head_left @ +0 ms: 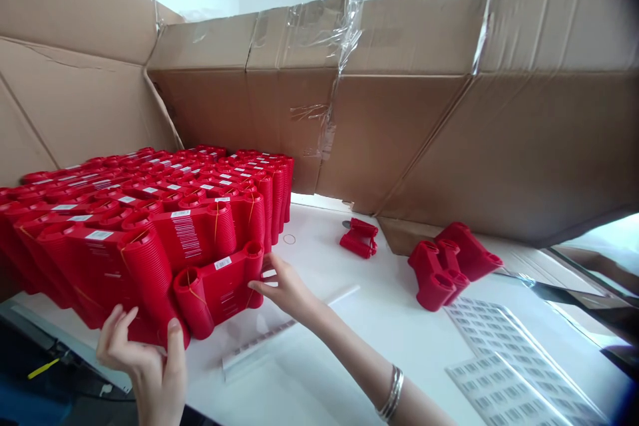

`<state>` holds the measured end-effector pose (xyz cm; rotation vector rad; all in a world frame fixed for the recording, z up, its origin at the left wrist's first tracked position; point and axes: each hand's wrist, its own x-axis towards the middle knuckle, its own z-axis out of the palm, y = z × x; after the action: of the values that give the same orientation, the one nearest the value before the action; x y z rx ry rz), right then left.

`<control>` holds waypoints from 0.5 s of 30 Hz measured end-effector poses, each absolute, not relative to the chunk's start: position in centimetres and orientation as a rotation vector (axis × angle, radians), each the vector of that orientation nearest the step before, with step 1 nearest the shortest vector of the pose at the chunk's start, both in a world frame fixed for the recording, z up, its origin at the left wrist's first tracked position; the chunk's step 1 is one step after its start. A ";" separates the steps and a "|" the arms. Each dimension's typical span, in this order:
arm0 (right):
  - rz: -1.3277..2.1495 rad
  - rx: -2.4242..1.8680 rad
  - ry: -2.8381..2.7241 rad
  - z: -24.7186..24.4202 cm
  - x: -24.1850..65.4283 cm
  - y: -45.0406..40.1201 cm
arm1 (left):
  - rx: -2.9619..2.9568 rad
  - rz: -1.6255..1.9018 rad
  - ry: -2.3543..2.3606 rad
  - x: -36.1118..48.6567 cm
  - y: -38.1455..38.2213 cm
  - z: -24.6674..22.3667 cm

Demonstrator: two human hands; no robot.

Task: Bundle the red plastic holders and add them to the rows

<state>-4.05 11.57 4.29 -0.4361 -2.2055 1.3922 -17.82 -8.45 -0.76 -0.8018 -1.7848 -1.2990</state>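
Observation:
Bundles of red plastic pieces with round hollow ends stand packed in rows on the left of the white table; thin bands run round them and many carry white labels. My right hand (282, 283) has its thumb and fingers round the right end of the front red bundle (227, 286), which stands against the others. Low at the front left, my left hand (147, 363) is open with fingers apart, its thumb tip at the base of a neighbouring red bundle (150, 266). Some of its fingertips overlap that bundle; whether they press on it I cannot tell.
Cardboard walls (399, 133) close off the back and left. On the white table (319, 346) are a loose band (289, 239), a small red bundle (360, 238), red pieces (439, 273), label sheets (504, 353) and a pale strip (279, 333). A dark gap lies lower left.

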 end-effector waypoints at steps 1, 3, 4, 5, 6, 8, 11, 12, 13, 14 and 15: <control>1.378 -0.432 -2.216 4.4 -4.0 11.5 | -0.804 -1.296 -1.792 -17.8 -8.4 -0.6; 1.348 -0.419 -2.239 4.5 -4.0 11.5 | -0.810 -1.282 -1.805 -17.6 -8.3 -0.5; 1.333 -0.410 -2.252 4.6 -4.0 11.5 | -0.815 -1.270 -1.809 -17.6 -8.2 -0.5; 1.318 -0.401 -2.266 4.7 -3.9 11.6 | -0.820 -1.258 -1.812 -17.5 -8.2 -0.5; 1.304 -0.393 -2.280 4.7 -3.9 11.6 | -0.827 -1.245 -1.814 -17.5 -8.2 -0.6; 1.279 -0.386 -2.303 4.9 -3.9 11.7 | -0.842 -1.221 -1.818 -17.5 -8.2 -0.8; 1.246 -0.400 -2.328 5.0 -3.9 11.8 | -0.855 -1.209 -1.819 -17.4 -8.3 -0.9; 1.236 -0.409 -2.336 5.0 -4.0 11.8 | -0.856 -1.212 -1.817 -17.4 -8.3 -0.9; 1.227 -0.417 -2.344 5.0 -4.0 11.9 | -0.857 -1.217 -1.814 -17.4 -8.3 -0.8; 1.220 -0.426 -2.351 5.1 -4.1 11.9 | -0.857 -1.224 -1.810 -17.3 -8.3 -0.6; 1.214 -0.433 -2.358 5.1 -4.1 12.0 | -0.856 -1.231 -1.805 -17.3 -8.2 -0.5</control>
<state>-4.12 11.99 5.10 -0.4333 -2.3578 1.2136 -17.26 -8.25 -0.45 -0.8561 -1.8050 -1.2306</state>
